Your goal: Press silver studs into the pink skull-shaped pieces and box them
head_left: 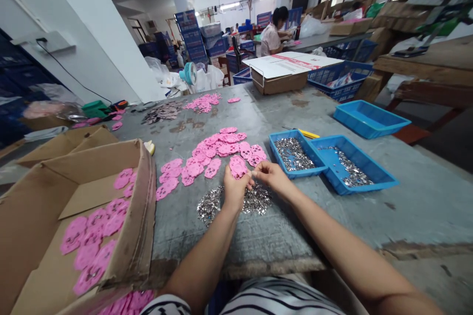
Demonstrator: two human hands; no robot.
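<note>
My left hand [235, 189] is closed on a flat pink skull-shaped piece [237, 166], held above the table. Close against its right edge, the fingers of my right hand [269, 175] are pinched together; whatever is between them is too small to make out. Below both hands lies a heap of small shiny metal parts [254, 200], partly covered by my left hand. Just beyond my hands a loose pile of similar pink pieces [207, 152] spreads over the grey table [295, 226].
Two blue trays [295, 173] [354, 191] of metal parts stand at the right, with a yellow-handled tool [309, 134] behind and another blue tray [371, 130] farther back. A cardboard box [146, 206] with pink pieces is at left. A person [271, 39] sits in the background.
</note>
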